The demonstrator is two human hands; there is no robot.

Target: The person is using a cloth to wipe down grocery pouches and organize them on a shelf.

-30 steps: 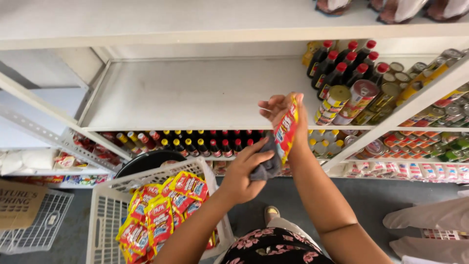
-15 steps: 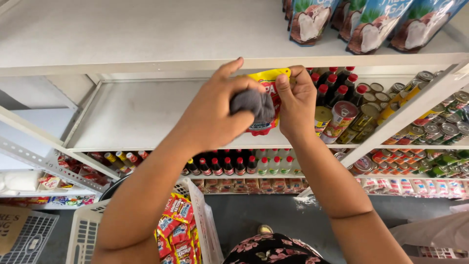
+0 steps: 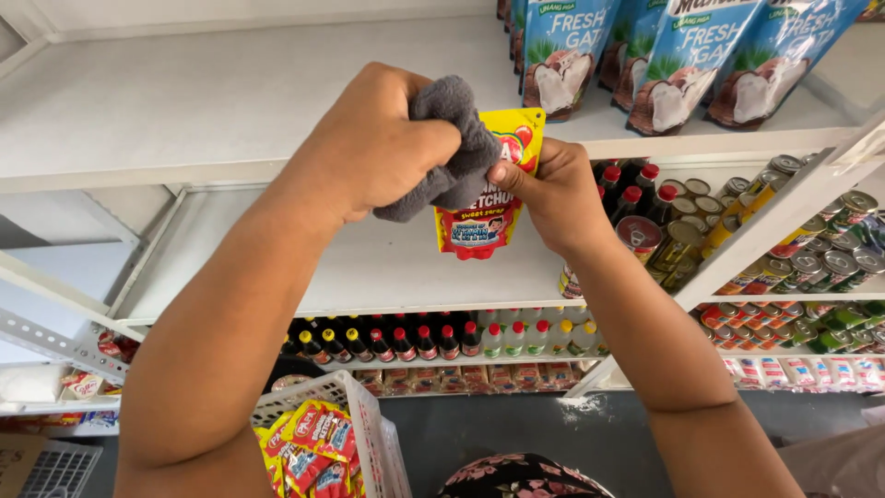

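We hold a yellow-and-red flat plastic sauce pouch (image 3: 487, 198) up in front of the white metal shelving (image 3: 221, 111), level with the gap between the top shelf and the one below it. The pouch hangs upright: its long axis runs top to bottom, its yellow upper edge points up toward the top shelf, its red lower edge points down, and its printed face is turned toward us.

Our right hand (image 3: 553, 194) pinches the pouch at its right edge, the fingers closed on the plastic with the thumb on the front face. Our left hand (image 3: 369, 148) is clenched around a crumpled grey fleece cloth (image 3: 447, 152), which is pressed against the upper left part of the pouch and covers that corner.

On the top shelf, to the right and behind the pouch, stand blue coconut-milk pouches (image 3: 664, 55), upright in a row. On the shelf behind our right hand are dark bottles with red caps (image 3: 631, 194) and, beside them, round tins (image 3: 793, 249) lying on a slanted rack. A lower shelf carries a row of small dark bottles with red and yellow caps (image 3: 406, 339). Low at the left, a white plastic basket (image 3: 364, 415) holds more red-and-yellow pouches (image 3: 309, 447).
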